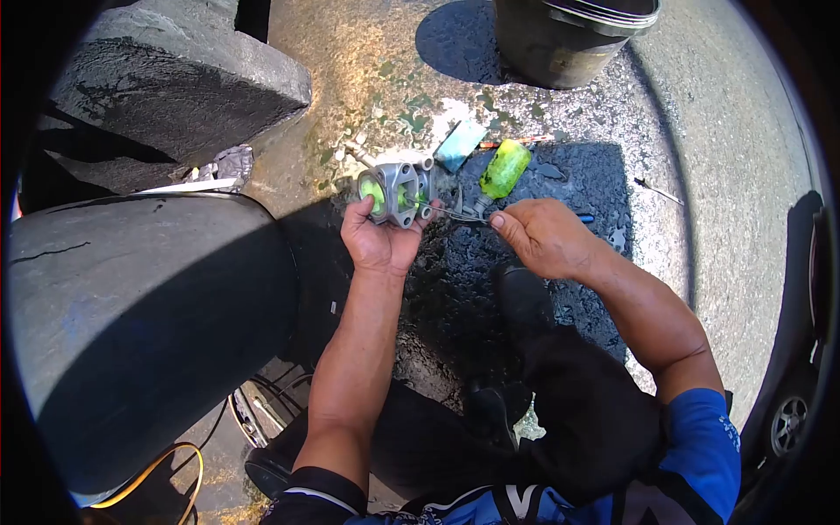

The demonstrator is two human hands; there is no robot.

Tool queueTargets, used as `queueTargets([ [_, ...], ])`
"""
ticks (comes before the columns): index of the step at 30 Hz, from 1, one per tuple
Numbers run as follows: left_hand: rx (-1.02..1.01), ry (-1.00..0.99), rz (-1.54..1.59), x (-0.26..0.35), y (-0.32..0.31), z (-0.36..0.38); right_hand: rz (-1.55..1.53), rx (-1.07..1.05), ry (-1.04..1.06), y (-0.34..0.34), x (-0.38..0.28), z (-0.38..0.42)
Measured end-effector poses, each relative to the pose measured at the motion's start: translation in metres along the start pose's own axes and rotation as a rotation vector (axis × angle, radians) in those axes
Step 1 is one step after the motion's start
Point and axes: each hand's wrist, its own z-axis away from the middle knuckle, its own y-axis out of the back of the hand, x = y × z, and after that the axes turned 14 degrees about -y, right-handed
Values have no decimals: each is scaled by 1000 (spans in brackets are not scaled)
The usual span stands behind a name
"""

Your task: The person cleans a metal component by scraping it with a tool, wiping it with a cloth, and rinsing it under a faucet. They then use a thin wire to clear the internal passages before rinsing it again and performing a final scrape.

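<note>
Rough, sunlit ground [717,131] all around, wet in places, with grime and puddles near the centre. Clock directions taken from the metal housing [404,171], close to the middle of the view and raised above the ground. At 10 o'clock, a dark, scuffed block [201,79]; at 8, a large rounded black body [149,289]; at 7, a yellow hose [199,468]. Between 1 and 2, a dark bucket [560,61]; at 4, far off, a vehicle wheel [789,426].

Around the housing, the left hand [381,241], with curled fingers beneath and thumb at the near opening, green showing inside. At 3 o'clock, the right hand [551,238], folded, with thumb and finger pinched on the end of a thin metal tool [451,213] pointing into the housing. At 2, a pale blue block [460,144]; just beside it, a green bottle [505,169].

Hidden: most left fingertips, behind the housing, and the far end of the tool. Cut off by the view: bucket rim, black body, wheel. Hard to make out: a straight-edged dark patch [595,175] at 3, mat or shadow.

Tight toward 8, alongside the black body; close below, dark-clothed legs [577,394]. Wider ground beyond the patch, toward 3.
</note>
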Motion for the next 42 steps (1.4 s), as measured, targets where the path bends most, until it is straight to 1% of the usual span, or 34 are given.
queueTargets([
  [4, 8, -1, 36, -3, 6, 2, -174, -29, -70, -25, -8, -17],
  [7, 88, -39, 49, 2, 11, 2, -224, -171, -73, -28, 3, -7],
  [8, 111, -52, 59, 3, 13, 1, -239, -151, -68, -33, 3, -10],
  [10, 95, -23, 57, 1, 7, 5, -272, -106, -84, -44, -2, -12],
  [11, 85, -3, 57, -2, 3, 5, -265, -68, -62, -48, -4, -19],
  [14, 114, -29, 41, -1, 6, 3, -296, -130, -63, -48, -4, -7],
  [15, 175, -29, 41, -3, 2, 5, -313, -167, -70, -47, -4, -8],
  [18, 167, 6, 48, -13, -1, 8, -332, -241, -95, -50, -17, -17],
  [22, 162, -29, 55, -12, 7, 4, -308, -263, -150, -40, -13, -13],
  [23, 140, -9, 74, -18, 8, 5, -251, -190, -69, -52, -9, -22],
  [26, 131, -15, -34, -19, 18, -1, -116, -90, -42, -55, 12, -15],
  [27, 195, -36, -38, -16, 18, -3, -49, -98, -50, -54, 29, -10],
  [30, 296, -99, -11, -9, 36, -14, 89, -99, -151, -71, 85, 3],
  [32, 318, -96, 1, -4, 36, -15, 257, -58, -130, -85, 134, 10],
  [35, 306, -84, 19, 5, 41, -17, 430, -183, -355, -87, 164, 14],
  [38, 279, -72, 18, 7, 40, -19, 489, 102, -143, -96, 173, 6],
  [39, 273, -62, 19, 8, 40, -19, 447, 165, -108, -99, 172, -3],
  [42, 226, -52, 31, 9, 38, -13, 568, 111, -140, -105, 194, -30],
])
